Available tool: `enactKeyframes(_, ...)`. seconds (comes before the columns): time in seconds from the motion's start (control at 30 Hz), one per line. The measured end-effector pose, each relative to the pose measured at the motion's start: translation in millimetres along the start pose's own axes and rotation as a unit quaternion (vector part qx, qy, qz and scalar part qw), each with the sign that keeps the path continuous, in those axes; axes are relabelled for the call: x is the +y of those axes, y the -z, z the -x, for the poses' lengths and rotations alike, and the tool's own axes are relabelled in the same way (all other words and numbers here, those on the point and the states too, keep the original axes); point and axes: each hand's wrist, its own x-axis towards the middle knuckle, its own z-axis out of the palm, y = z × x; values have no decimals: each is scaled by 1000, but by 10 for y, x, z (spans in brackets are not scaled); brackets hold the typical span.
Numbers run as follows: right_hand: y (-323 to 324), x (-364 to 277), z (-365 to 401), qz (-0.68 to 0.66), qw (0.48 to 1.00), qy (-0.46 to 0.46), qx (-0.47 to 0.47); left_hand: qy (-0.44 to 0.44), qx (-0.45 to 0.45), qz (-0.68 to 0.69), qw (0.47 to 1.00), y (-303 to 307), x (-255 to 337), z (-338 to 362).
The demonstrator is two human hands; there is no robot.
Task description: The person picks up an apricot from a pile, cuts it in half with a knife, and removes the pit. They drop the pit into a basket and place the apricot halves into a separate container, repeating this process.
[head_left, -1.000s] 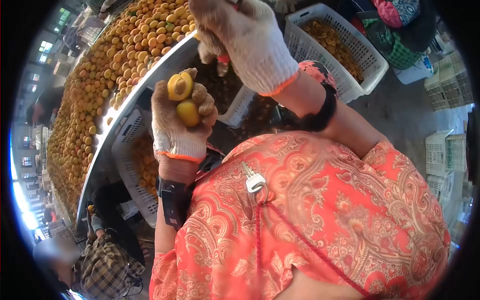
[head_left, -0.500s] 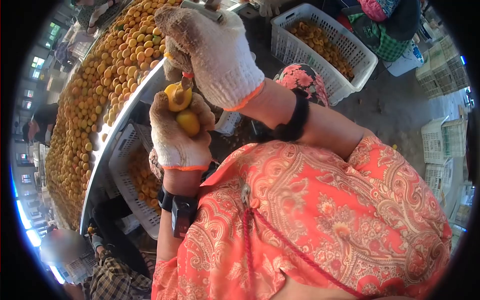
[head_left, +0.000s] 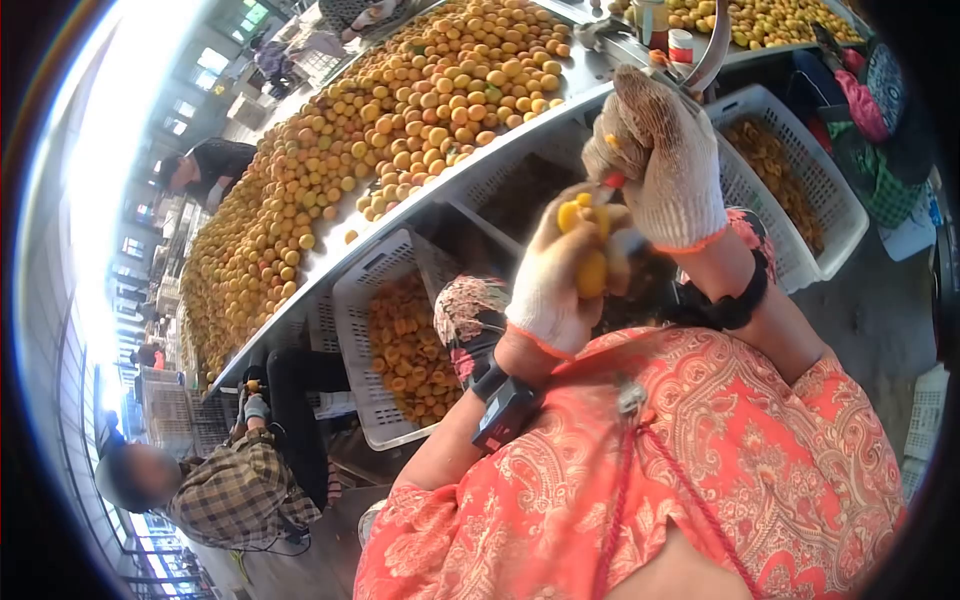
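My left hand (head_left: 550, 285), in a soiled white knit glove, is closed around two apricots. A cut apricot (head_left: 574, 212) shows at the fingertips, and a second apricot (head_left: 591, 273) sits lower against the palm. Just above, my right hand (head_left: 680, 170), gloved the same way, is curled round a small red-tipped tool (head_left: 613, 181). Its tip points down toward the cut fruit; most of the tool is hidden by the fingers. Blur softens the left glove and the fruit.
A metal-edged table heaped with apricots (head_left: 430, 105) runs along the far side. White crates of cut apricots, one at left (head_left: 385, 435) and one at right (head_left: 850, 235), stand below it. A co-worker in a checked shirt (head_left: 235, 490) sits at lower left. A red-lidded jar (head_left: 681, 44) stands on the table.
The view has swung left, so both hands appear farther right, and more of the table and the left crate shows. Both hands still hold the fruit and tool close together.
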Motion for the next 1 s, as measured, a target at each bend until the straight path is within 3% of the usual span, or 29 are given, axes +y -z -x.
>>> enactKeyframes(0.07, -58, -24, 40, 56, 998, -10, 29, 25, -72, -21, 997, 41, 20, 54)
enactKeyframes(0.2, 23, -15, 54, 41, 998, -36, 13, 58, -100, -45, 992, 77, 54, 82)
enactKeyframes(0.53, -5, -33, 10, 24, 999, -22, 7, 83, -106, -97, 986, 133, 143, 31)
enactKeyframes(0.57, -4, -72, 31, 29, 999, -27, 2, 102, -66, -120, 985, 117, 171, 16)
enactKeyframes(0.67, 22, 6, 62, 31, 999, 1, -19, 75, -103, -63, 990, 226, 159, -26)
enactKeyframes(0.73, -180, -94, 149, 136, 990, -8, 30, 83, -92, -24, 992, 194, 142, -4)
enactKeyframes(0.83, -154, -26, 67, 97, 994, -6, 53, 101, -53, 15, 993, 191, 155, 30)
enactKeyframes(0.87, -138, -2, 54, 103, 993, -4, 57, 85, -94, 22, 992, 249, 135, 26)
enactKeyframes(1.0, -127, 52, 44, 34, 999, 17, 18, 57, -76, -4, 995, 164, 106, 37)
